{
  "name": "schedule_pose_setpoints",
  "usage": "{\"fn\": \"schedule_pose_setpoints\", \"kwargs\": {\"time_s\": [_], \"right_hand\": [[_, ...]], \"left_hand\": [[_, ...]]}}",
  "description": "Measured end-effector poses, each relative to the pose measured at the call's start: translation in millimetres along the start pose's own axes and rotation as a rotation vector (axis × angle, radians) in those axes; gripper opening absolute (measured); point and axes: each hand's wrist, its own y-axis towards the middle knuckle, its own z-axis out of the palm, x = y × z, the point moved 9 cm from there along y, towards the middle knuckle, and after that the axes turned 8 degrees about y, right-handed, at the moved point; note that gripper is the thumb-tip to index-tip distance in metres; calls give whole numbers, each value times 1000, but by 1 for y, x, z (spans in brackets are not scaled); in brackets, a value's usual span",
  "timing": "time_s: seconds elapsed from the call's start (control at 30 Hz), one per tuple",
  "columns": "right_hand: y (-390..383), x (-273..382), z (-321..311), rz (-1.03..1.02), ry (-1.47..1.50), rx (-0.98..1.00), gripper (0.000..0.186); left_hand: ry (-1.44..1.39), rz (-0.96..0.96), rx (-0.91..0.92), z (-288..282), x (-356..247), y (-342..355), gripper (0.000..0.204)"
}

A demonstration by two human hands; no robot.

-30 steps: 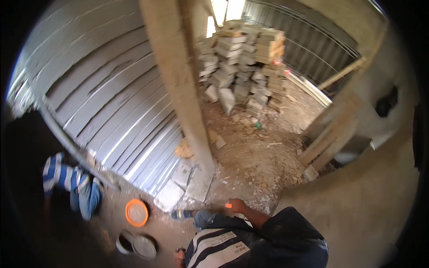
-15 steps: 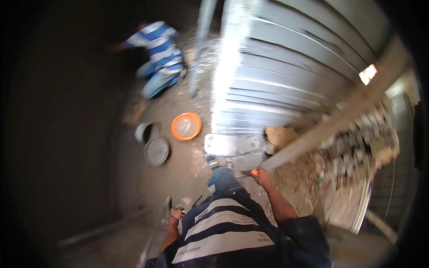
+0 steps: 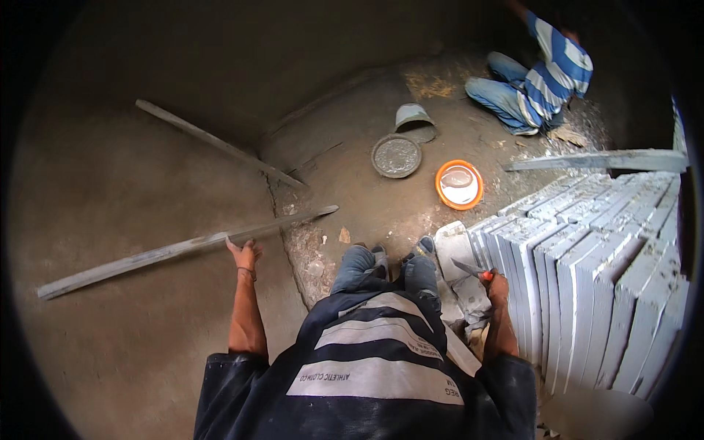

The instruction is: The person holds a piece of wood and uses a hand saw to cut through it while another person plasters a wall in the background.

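Your left hand [image 3: 246,253] touches a bar [image 3: 147,258], grip unclear; your right hand [image 3: 497,286] grips an orange-handled blade [image 3: 468,269] near the left edge of the slabs [image 3: 546,293].

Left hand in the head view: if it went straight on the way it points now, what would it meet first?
The left hand would likely meet the long bar first; its thumb overlaps it, though contact is unclear.

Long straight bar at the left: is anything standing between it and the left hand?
Nothing visible stands between the left hand and the long straight bar: the hand overlaps the bar's near edge. How firmly it grips, if at all, cannot be told. The other bar lies beyond, clear of that gap.
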Motion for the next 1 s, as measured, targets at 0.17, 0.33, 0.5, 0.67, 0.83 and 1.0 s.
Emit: {"fn": "schedule_pose_setpoints", "kwargs": {"time_s": [0.17,0.33,0.5,0.67,0.83,1.0], "right_hand": [[31,-27,10,-91,-121,43,23],[34,-38,2,-74,-131,68,22],[37,-48,-2,-60,-194,132,31],[42,-56,-15,18,-296,9,23],[29,-48,-24,-76,-341,-172,33],[22,-52,-27,-155,-274,-189,42]], "left_hand": [[-22,-184,-76,-52,69,-27,85],[77,-271,-100,-65,117,-51,83],[155,-323,-42,-44,131,-68,82],[225,-189,189,-10,124,-74,68],[299,-169,188,-16,126,-51,47],[341,-212,272,23,125,-62,41]]}}
